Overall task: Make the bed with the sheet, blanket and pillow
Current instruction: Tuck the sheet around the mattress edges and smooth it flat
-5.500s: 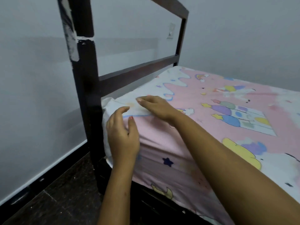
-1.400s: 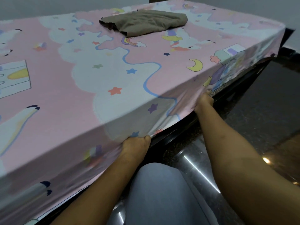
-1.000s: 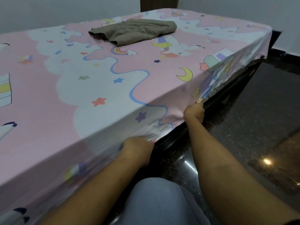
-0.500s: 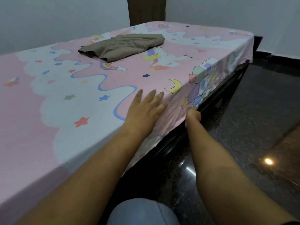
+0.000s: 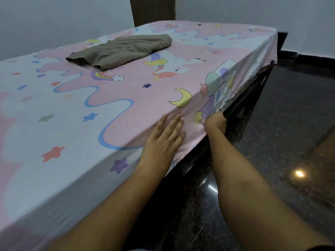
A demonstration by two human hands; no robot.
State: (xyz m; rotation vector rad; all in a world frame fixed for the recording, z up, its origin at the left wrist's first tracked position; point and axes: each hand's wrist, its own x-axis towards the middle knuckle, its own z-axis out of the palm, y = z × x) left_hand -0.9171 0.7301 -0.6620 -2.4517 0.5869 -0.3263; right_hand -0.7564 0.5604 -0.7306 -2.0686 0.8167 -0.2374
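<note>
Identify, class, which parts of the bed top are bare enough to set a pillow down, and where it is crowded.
Free: the pink cartoon-print sheet between the crumpled olive-brown cloth and the near edge, and the far end beyond that cloth. Crowded: the near edge, where the left hand presses flat and the right hand grips the hanging hem.

From my feed this is a home bedroom: a bed (image 5: 257, 91) under a pink cartoon-print sheet (image 5: 126, 91), plain walls (image 5: 54, 20), dark polished floor (image 5: 281, 133).
</note>
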